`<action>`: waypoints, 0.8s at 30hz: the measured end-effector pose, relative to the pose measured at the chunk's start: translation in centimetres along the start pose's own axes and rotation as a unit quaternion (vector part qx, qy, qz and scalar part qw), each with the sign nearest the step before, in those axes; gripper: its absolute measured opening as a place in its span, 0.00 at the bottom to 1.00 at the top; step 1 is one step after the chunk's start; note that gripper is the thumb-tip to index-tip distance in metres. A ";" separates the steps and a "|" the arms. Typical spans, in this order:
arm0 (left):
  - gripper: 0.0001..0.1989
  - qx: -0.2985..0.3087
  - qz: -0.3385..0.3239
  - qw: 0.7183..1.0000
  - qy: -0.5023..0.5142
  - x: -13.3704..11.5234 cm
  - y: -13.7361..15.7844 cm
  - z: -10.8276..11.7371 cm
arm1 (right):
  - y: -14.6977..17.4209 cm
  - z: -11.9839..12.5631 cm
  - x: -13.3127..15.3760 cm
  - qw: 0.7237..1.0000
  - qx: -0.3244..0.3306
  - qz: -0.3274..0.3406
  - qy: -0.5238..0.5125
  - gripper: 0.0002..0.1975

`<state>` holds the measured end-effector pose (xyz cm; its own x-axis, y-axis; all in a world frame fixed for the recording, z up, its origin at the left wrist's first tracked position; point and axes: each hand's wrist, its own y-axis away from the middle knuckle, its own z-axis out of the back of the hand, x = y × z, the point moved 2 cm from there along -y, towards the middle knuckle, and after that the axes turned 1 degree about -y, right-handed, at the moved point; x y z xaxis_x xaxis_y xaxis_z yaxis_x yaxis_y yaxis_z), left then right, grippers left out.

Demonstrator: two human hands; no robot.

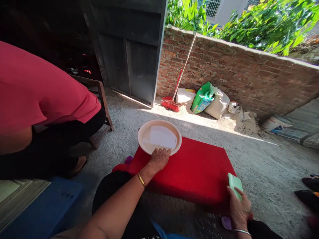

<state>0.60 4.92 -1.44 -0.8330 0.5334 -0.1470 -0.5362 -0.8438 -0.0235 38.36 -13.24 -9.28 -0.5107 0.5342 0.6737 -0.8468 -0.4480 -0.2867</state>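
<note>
A round, pale pink basin (142, 142) holding what looks like water sits at the far left end of a low table covered in red cloth (196, 169). My left hand (159, 160) grips the basin's near rim, its fingers curled over the edge. Beyond the right end of the red cloth, my right hand (239, 204) is closed round a pale green phone (235, 186), whose upper part sticks out above the fingers.
A person in a red shirt (50, 89) bends in from the left, near a wooden chair (103, 99). By the brick wall (236, 73) are a red broom (170, 104), a green sack (203, 98), a white sack (216, 104) and a bucket (276, 123). Shoes (307, 197) show at right.
</note>
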 end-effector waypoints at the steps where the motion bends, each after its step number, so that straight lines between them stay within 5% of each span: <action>1: 0.16 0.001 0.001 1.000 -0.001 0.0 0.0 0.0 | 0.8 -0.3 0.3 1.000 0.008 0.016 0.006 0.37; 5: 0.16 0.005 0.001 1.000 -0.010 -0.1 0.1 0.2 | 9.1 -3.1 5.0 0.975 0.124 0.175 -0.053 0.29; 8: 0.16 0.007 0.001 1.000 -0.013 -0.1 0.2 0.3 | 15.5 -4.8 8.7 0.900 0.280 0.314 -0.114 0.15; 10: 0.16 0.008 0.004 1.000 -0.012 -0.1 0.2 0.3 | 16.6 -5.1 9.7 0.872 0.319 0.346 -0.132 0.13; 12: 0.15 0.010 0.007 1.000 -0.008 -0.1 0.1 0.1 | 14.5 -5.0 9.6 0.895 0.289 0.310 -0.137 0.15; 17: 0.14 0.006 0.004 1.000 0.009 0.0 -0.2 -0.3 | 3.8 -5.5 7.7 0.983 0.130 0.092 -0.094 0.34; 21: 0.15 -0.006 -0.009 1.000 0.027 0.2 -0.1 0.2 | -0.5 -7.0 8.5 0.996 0.091 -0.015 0.009 0.36; 24: 0.20 -0.015 -0.014 0.997 0.073 0.5 0.1 0.9 | -0.4 -8.8 10.7 0.991 0.117 -0.019 0.068 0.34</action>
<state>-0.01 5.22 -0.58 -0.7881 0.5435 -0.2888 -0.5522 -0.8317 -0.0583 31.88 -1.04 -7.92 -0.5083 0.6386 0.5777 -0.8164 -0.5709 -0.0873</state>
